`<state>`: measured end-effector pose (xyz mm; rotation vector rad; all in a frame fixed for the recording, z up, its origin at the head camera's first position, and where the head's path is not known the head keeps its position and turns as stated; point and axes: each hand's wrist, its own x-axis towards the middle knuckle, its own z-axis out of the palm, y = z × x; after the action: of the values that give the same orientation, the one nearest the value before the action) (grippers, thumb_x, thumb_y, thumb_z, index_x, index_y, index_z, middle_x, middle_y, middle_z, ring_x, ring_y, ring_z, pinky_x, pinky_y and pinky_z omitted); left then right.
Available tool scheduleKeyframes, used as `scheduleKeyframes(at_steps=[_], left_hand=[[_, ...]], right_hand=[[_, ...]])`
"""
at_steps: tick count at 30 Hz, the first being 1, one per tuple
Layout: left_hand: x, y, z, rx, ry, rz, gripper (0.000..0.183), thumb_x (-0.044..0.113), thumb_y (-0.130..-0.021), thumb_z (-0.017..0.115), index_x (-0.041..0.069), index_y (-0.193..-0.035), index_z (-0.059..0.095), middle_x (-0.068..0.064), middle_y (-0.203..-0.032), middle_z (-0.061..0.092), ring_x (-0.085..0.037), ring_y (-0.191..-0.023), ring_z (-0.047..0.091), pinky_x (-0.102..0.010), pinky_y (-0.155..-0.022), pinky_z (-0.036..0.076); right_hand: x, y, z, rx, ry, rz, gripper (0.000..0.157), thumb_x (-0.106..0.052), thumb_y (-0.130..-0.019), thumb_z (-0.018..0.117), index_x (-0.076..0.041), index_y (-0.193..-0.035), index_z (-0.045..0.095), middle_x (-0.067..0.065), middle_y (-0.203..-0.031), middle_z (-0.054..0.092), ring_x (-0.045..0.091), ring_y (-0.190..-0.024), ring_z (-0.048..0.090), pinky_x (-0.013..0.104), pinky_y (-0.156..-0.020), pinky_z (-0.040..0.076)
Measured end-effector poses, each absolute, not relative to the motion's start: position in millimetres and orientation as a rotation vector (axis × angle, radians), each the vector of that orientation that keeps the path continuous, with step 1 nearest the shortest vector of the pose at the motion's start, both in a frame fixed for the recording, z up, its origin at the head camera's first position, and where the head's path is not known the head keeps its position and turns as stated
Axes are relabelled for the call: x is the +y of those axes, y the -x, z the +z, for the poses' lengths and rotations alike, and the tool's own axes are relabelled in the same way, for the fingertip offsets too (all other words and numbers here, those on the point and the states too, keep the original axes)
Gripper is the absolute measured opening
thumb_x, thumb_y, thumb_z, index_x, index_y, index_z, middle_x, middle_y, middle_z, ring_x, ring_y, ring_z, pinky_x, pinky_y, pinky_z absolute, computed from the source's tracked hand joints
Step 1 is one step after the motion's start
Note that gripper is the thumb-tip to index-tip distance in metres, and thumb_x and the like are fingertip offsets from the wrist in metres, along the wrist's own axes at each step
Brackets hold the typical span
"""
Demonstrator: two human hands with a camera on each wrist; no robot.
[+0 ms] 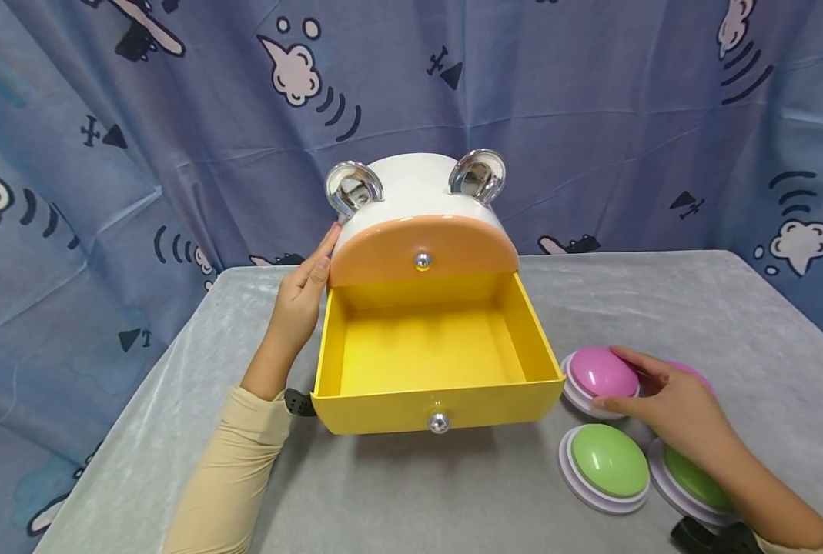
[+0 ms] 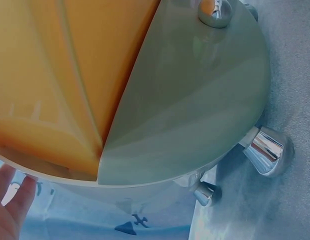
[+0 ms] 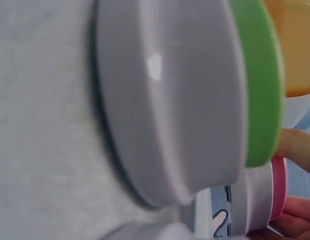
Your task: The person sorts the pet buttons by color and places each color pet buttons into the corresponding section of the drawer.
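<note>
A small two-drawer cabinet with a white domed top [image 1: 414, 181] and silver ears stands at the middle of the table. Its yellow lower drawer [image 1: 376, 414] is pulled out and bare inside; the orange upper drawer [image 1: 376, 254] is closed. Against the cabinet's left side rests my left hand [image 1: 299, 304], fingers straight. On the right, my right hand [image 1: 684, 408] holds a pink dome button [image 1: 603, 372] with a white base between thumb and fingers. A second pink button [image 1: 694, 375] is mostly hidden behind that hand.
Two green dome buttons, one nearer the drawer [image 1: 610, 460] and one under my right forearm [image 1: 695, 481], sit on the grey cloth-covered table [image 1: 453, 500]. A blue patterned curtain [image 1: 563, 100] hangs behind.
</note>
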<state>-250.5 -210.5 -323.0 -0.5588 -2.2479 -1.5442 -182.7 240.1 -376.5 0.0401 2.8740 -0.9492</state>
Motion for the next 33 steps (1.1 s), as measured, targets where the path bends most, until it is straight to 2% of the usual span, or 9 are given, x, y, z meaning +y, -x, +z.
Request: scheduleKeyframes(at_steps=[3,6,8,12,18,23,33], left_hand=[[-210,250,-323,-2.253,0.554,-1.539,0.044,0.025,-0.11,0.034,0.019,-0.153,0.039,0.009,-0.16,0.035,-0.002,-0.149,0.03,-0.027,-0.125,0.024],[-211,250,-323,-2.257,0.549,-1.538,0.044,0.025,-0.11,0.034,0.018,-0.153,0.039,0.009,-0.16,0.035,-0.003,-0.149,0.03,-0.027,-0.125,0.023],[-211,249,-323,-2.258,0.546,-1.54,0.044,0.025,-0.11,0.034,0.018,-0.153,0.039,0.009,-0.16,0.035,-0.003,-0.149,0.029,-0.027,-0.125,0.023],[-211,250,-323,-2.257,0.545,-1.548,0.044,0.025,-0.11,0.034,0.018,-0.153,0.039,0.009,-0.16,0.035,-0.003,-0.149,0.029,-0.027,-0.125,0.023],[-211,250,-323,-2.255,0.546,-1.55,0.044,0.025,-0.11,0.034,0.018,-0.153,0.039,0.009,-0.16,0.035,-0.003,-0.149,0.029,-0.027,-0.125,0.023],[-211,249,-322,-2.265,0.534,-1.541,0.044,0.026,-0.11,0.034,0.019,-0.153,0.039,0.01,-0.16,0.035,-0.002,-0.149,0.029,-0.027,-0.125,0.023],[-210,249,-322,-2.258,0.539,-1.539,0.044,0.025,-0.11,0.034,0.019,-0.153,0.039,0.009,-0.16,0.035,-0.003,-0.149,0.03,-0.027,-0.125,0.023]], right_hand=[[241,182,-376,2.878,-0.048,-0.953,0.099,-0.063,-0.078,0.075,-0.008,-0.153,0.04,0.032,-0.144,0.049,0.039,-0.111,0.054,0.04,-0.082,0.057],[241,181,-375,2.877,-0.054,-0.963,0.099,-0.063,-0.078,0.075,-0.009,-0.153,0.039,0.032,-0.144,0.048,0.041,-0.112,0.053,0.053,-0.088,0.056],[241,181,-374,2.882,-0.054,-0.963,0.098,-0.062,-0.079,0.075,-0.008,-0.153,0.04,0.032,-0.143,0.048,0.04,-0.111,0.053,0.05,-0.087,0.057],[241,179,-370,2.876,-0.06,-0.976,0.098,-0.062,-0.079,0.074,-0.009,-0.153,0.039,0.033,-0.145,0.047,0.042,-0.113,0.053,0.054,-0.089,0.056],[241,177,-365,2.846,-0.087,-1.018,0.099,-0.062,-0.081,0.073,-0.01,-0.155,0.034,0.033,-0.15,0.04,0.051,-0.126,0.046,0.061,-0.099,0.048],[241,176,-362,2.861,-0.075,-1.028,0.096,-0.06,-0.081,0.073,-0.011,-0.155,0.036,0.033,-0.151,0.039,0.053,-0.128,0.045,0.059,-0.098,0.047],[242,170,-352,2.826,-0.089,-1.066,0.096,-0.059,-0.082,0.073,-0.015,-0.157,0.033,0.029,-0.155,0.035,0.055,-0.133,0.039,0.061,-0.1,0.045]])
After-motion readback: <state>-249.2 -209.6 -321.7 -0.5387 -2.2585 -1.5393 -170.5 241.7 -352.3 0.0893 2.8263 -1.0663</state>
